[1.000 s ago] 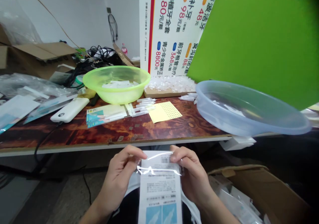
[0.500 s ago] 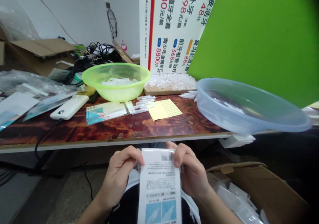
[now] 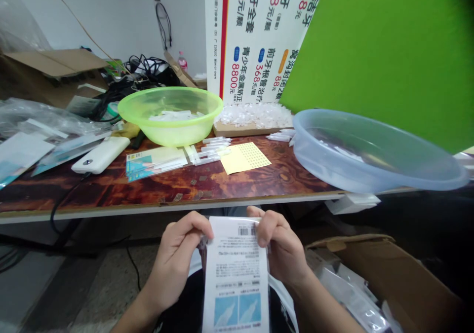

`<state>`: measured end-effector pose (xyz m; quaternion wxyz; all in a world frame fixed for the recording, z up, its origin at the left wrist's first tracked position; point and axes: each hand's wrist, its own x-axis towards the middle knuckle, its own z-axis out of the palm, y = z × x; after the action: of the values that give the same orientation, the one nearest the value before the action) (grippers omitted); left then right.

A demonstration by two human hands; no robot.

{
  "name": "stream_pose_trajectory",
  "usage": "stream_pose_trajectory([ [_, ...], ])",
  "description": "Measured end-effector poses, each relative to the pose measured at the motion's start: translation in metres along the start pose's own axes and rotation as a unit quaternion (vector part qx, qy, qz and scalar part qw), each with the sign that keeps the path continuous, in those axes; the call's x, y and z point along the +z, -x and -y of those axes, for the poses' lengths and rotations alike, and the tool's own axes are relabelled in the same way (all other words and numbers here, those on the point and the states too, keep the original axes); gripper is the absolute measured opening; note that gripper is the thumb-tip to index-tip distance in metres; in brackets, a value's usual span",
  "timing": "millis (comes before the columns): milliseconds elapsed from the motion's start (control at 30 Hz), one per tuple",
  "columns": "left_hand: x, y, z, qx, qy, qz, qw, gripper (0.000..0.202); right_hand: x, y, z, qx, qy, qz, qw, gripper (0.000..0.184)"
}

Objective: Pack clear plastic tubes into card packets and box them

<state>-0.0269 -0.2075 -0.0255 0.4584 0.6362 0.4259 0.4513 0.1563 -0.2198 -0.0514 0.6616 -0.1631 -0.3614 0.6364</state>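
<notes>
- Head view: your left hand pinches the left edge of the printed packet between thumb and fingers, near its far end.
- Your right hand pinches the opposite edge at about the same level, fingers curled over it beside the barcode.
- From the grip, the packet runs back toward your body, its long axis pointing at your lap; its two blue pictures lie on the part nearer you.
- Neither hand is clearly nearer: the packet's far end sits between both.
- Ahead of the grip, past the table edge, lies the yellow sticker sheet, with white tubes just left of it.
- Farther ahead-left is the yellow-green basin; ahead-right, the blue basin.
- Right of the grip, below table height, is an open carton.
</notes>
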Motion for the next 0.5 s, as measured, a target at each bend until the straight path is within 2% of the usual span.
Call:
stream_pose_trajectory([
  [167, -0.004, 0.000, -0.003, 0.022, -0.005, 0.017, 1.000, 0.028, -0.001, -0.001, 0.002, -0.002, 0.001, 0.017, 1.000, 0.024],
  [300, -0.002, 0.005, 0.005, 0.021, 0.085, 0.047, 0.995, 0.023, 0.001, -0.002, 0.005, 0.004, -0.001, 0.002, 1.000, 0.024],
  [367, 0.005, 0.010, 0.006, -0.005, 0.127, 0.063, 0.990, 0.016, 0.003, -0.002, 0.006, 0.000, -0.003, -0.015, 1.000, 0.025],
  [500, 0.022, 0.019, -0.002, -0.121, 0.151, 0.077, 0.978, 0.040, 0.005, -0.002, 0.006, -0.022, -0.017, -0.035, 0.999, 0.025],
])
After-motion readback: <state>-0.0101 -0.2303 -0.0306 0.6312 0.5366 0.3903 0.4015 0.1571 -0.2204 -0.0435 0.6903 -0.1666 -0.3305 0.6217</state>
